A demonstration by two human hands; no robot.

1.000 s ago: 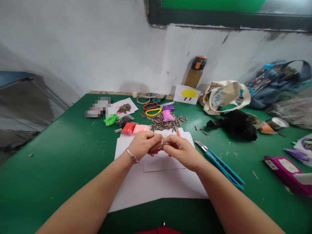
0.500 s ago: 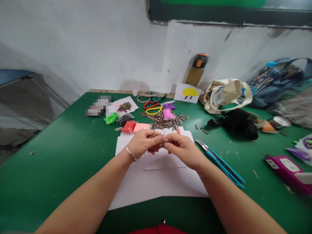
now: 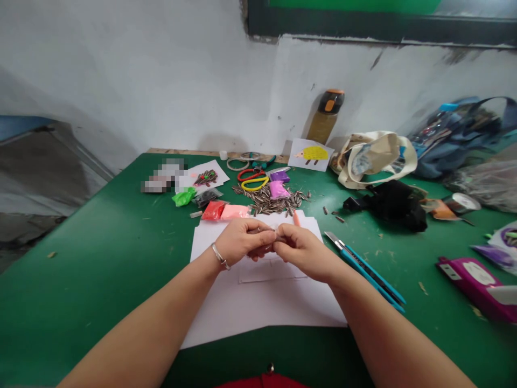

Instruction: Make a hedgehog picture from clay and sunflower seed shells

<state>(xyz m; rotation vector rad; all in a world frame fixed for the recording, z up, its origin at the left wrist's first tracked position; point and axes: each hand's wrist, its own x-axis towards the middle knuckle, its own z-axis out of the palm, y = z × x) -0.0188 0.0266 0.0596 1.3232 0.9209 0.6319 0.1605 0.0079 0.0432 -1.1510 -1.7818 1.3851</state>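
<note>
Both hands are meeting over the middle of the desk [image 3: 100, 253], handling a small brown packet [image 3: 262, 249] that seems to be wrapped in clear film. The left hand [image 3: 238, 237] is gripping the packet's body between thumb and curled fingers, while the right hand [image 3: 301, 250] is pinching its near-side end with thumb and forefinger; much of the packet is hiding behind the fingers, so whether the wrap is open cannot be told. The packet is hovering above a small white sheet [image 3: 270, 274], which is lying on larger white paper [image 3: 258, 307]. Just beyond, a red packet [image 3: 214, 210] and a pink packet [image 3: 234, 211] are lying beside a heap of striped seeds [image 3: 270, 202], and a teal cutter [image 3: 359, 264] is resting to the right of the paper. The step in hand is probably opening or working the wrapping; the next move is likely calling for a firm left hold and a careful right pinch at the film, keeping the contents from slipping onto the sheet.
</note>
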